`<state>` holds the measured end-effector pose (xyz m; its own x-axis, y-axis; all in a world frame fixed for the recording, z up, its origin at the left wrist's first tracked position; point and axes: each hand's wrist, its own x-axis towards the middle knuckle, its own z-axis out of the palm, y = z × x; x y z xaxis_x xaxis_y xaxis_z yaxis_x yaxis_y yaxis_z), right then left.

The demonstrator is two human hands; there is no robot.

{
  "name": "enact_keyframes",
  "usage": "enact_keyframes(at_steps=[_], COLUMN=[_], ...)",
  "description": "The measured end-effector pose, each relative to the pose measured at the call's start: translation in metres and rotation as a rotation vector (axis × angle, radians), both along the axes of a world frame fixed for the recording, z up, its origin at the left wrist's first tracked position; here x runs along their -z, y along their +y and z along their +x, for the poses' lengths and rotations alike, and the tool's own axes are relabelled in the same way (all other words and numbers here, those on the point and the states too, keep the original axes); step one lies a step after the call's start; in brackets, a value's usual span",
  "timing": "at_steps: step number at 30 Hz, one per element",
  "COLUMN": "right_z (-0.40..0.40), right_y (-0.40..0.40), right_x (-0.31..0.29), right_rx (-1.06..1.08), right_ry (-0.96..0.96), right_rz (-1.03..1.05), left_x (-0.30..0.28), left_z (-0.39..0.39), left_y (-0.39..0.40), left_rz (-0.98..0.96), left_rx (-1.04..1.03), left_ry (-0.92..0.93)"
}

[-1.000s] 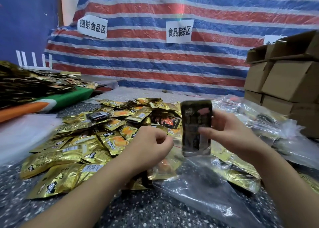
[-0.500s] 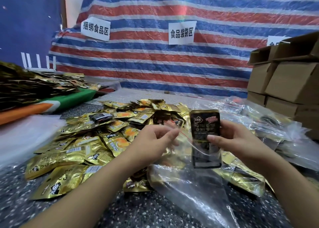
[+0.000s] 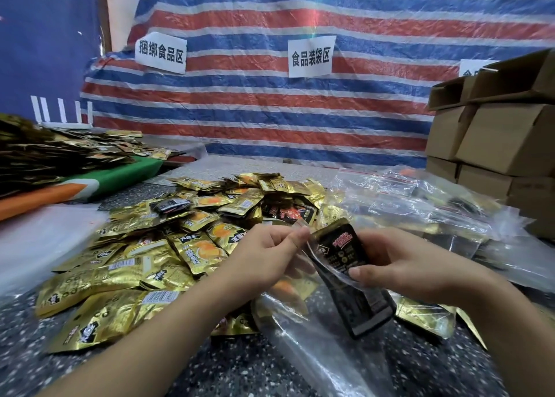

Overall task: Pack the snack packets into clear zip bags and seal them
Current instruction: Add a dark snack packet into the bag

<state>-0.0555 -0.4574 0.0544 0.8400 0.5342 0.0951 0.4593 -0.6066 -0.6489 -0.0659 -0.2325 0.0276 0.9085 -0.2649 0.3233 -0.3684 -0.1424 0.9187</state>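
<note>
Black packet [image 3: 345, 252] between right fingers [image 3: 359, 273], half inside bag [image 3: 303, 336].

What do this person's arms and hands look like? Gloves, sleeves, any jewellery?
Both hands are bare: no gloves on the left hand or the right hand. No rings, watch or bracelet show. Both forearms are uncovered as far as the picture's lower edge, so no sleeve is in view. Fingernails look short and unpainted.

This was a small packing workshop, not a home. A striped tarp [image 3: 270, 105] hung behind the bench [image 3: 210, 363] with paper signs [image 3: 310, 56] for work zones, brown cardboard boxes [image 3: 492, 138] were stacked at the side, and heaps of gold snack packets [image 3: 144, 264] and clear bags [image 3: 420, 204] covered the bench.
</note>
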Motion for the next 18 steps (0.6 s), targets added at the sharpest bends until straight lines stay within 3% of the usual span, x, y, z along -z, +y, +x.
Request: enact_keyframes(at_steps=[9,18], right_z=[-0.005,-0.003], right_y=[0.01,0.008], right_x=[-0.002,-0.001], right_rx=[-0.006,0.137], right_ry=[-0.059,-0.096], right_rz=[-0.247,-0.073], left_x=[0.006,0.008], left_z=[0.004,0.009], left_y=[0.0,-0.001], left_rz=[0.045,-0.038], left_rx=[-0.022,-0.051], left_ry=[-0.065,-0.075])
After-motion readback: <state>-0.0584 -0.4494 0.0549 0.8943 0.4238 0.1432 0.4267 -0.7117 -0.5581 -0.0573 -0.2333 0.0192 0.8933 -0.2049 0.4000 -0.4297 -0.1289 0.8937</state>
